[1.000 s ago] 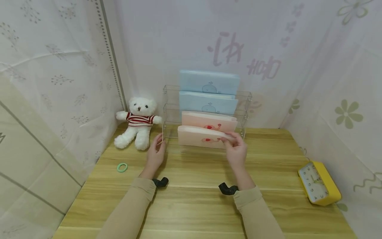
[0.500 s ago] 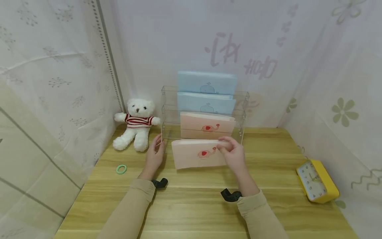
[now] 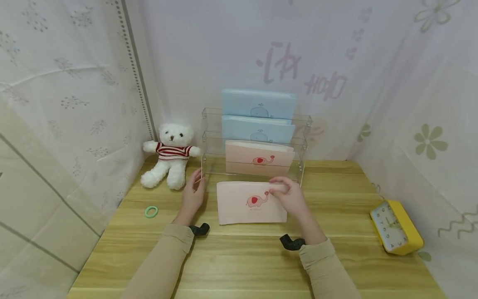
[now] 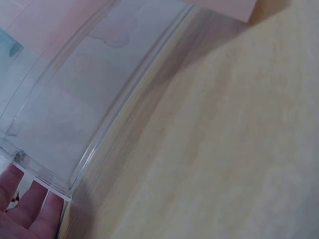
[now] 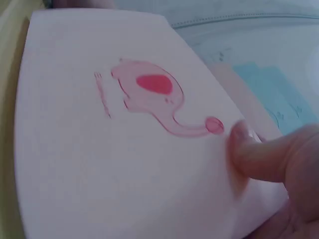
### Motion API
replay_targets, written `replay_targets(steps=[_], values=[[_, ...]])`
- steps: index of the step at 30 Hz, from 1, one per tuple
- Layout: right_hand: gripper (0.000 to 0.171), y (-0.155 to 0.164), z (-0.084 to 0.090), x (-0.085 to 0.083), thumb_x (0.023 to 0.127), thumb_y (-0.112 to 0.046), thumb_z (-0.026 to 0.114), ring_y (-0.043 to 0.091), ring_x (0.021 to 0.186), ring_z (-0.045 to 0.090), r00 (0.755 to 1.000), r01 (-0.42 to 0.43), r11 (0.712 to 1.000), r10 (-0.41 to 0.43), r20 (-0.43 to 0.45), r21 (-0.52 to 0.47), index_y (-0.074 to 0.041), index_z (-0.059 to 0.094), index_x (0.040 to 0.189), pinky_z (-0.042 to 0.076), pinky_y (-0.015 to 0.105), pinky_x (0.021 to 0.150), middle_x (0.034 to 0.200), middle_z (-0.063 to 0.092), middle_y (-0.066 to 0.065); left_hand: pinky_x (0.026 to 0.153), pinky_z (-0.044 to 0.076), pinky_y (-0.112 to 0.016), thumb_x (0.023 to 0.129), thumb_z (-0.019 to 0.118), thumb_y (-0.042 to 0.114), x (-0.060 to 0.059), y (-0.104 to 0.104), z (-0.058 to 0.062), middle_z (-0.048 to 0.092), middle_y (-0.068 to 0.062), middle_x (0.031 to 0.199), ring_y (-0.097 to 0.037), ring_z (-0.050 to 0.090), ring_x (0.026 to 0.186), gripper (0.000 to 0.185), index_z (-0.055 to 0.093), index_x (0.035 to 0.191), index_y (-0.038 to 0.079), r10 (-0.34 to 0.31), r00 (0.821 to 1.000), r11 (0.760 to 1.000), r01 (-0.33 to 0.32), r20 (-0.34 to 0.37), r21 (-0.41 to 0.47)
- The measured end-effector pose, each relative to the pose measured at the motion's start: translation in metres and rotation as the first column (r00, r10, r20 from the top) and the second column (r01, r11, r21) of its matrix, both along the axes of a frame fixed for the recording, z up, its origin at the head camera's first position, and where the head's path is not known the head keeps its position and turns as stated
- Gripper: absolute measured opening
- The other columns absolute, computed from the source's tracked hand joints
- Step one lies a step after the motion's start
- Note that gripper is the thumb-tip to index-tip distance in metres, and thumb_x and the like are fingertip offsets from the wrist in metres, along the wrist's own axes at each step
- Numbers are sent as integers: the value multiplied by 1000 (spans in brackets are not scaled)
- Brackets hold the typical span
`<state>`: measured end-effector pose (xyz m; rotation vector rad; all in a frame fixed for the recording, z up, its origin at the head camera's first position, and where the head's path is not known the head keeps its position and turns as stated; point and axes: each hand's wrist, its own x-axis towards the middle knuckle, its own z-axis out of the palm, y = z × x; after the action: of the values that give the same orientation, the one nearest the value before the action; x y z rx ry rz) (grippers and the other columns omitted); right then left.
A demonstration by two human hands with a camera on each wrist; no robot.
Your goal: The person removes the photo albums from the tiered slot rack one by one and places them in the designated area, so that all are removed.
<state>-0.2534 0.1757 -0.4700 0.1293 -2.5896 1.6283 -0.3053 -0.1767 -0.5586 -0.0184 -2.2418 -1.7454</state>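
Note:
A pink pouch (image 3: 242, 207) printed with a red elephant lies nearly flat on the wooden table, just in front of a clear acrylic tiered rack (image 3: 204, 139). My right hand (image 3: 290, 200) pinches its top right edge; in the right wrist view the thumb (image 5: 264, 155) presses on the pink pouch (image 5: 114, 159) by the elephant's trunk. My left hand (image 3: 194, 193) stands upright with straight fingers against the rack's front left corner. In the left wrist view its fingertips (image 4: 27, 211) show beside the corner of the rack (image 4: 99, 114).
The rack holds two blue whale pouches (image 3: 257, 104) and another pink elephant pouch (image 3: 259, 157). A white teddy bear (image 3: 171, 155) sits at the back left, with a green hair tie (image 3: 152, 211) in front of it. A yellow clock (image 3: 396, 226) lies at the right. Curtains wall the table.
My right hand has drawn the front pink pouch out of the rack's lowest tier, toward me, and lowered it flat onto the table. The left hand has stayed at the rack's corner.

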Motion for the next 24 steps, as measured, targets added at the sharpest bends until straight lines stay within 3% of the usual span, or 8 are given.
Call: replay_targets(steps=[4, 8, 15, 19, 24], values=[[37, 10, -1, -2, 101, -14, 82, 40, 152, 54, 996, -82, 991, 84, -18, 107, -15, 75, 137, 35, 69, 127, 151, 70, 12, 112, 54, -61, 114, 60, 16, 1, 0, 0, 63, -24, 157, -46, 67, 138, 49, 54, 163, 17, 5, 1000, 1000, -5, -4, 1], [43, 20, -1, -3, 101, -16, 81, 41, 153, 54, 983, -181, 970, 185, -6, 164, -15, 73, 143, 37, 72, 125, 153, 69, 10, 111, 55, -59, 115, 59, 19, 0, -1, -1, 63, -23, 157, -44, 67, 138, 49, 54, 164, 20, 8, 1000, 1000, -8, 4, -12], [41, 30, -6, -6, 97, -13, 84, 37, 141, 65, 961, -275, 932, 273, 42, 237, -23, 79, 136, 52, 61, 115, 146, 74, 9, 111, 55, -57, 115, 60, 19, -1, -2, -2, 64, -22, 156, -43, 67, 138, 48, 55, 163, 18, 9, 1000, 1000, -9, -6, 8], [42, 34, -10, -7, 95, -17, 87, 31, 131, 70, 946, -323, 903, 310, 91, 284, -25, 80, 136, 60, 48, 105, 141, 77, 7, 112, 55, -56, 115, 60, 19, -1, -1, -2, 63, -23, 157, -43, 67, 139, 49, 54, 163, 19, 6, 1000, 1000, -6, 9, 8], [42, 37, -13, -8, 93, -24, 91, 23, 117, 71, 924, -382, 878, 355, 143, 288, -26, 81, 134, 61, 35, 92, 135, 79, 5, 111, 56, -52, 114, 60, 15, 0, 0, 0, 64, -25, 155, -46, 68, 138, 49, 55, 162, 14, 3, 1000, 1000, -3, -14, 10]])
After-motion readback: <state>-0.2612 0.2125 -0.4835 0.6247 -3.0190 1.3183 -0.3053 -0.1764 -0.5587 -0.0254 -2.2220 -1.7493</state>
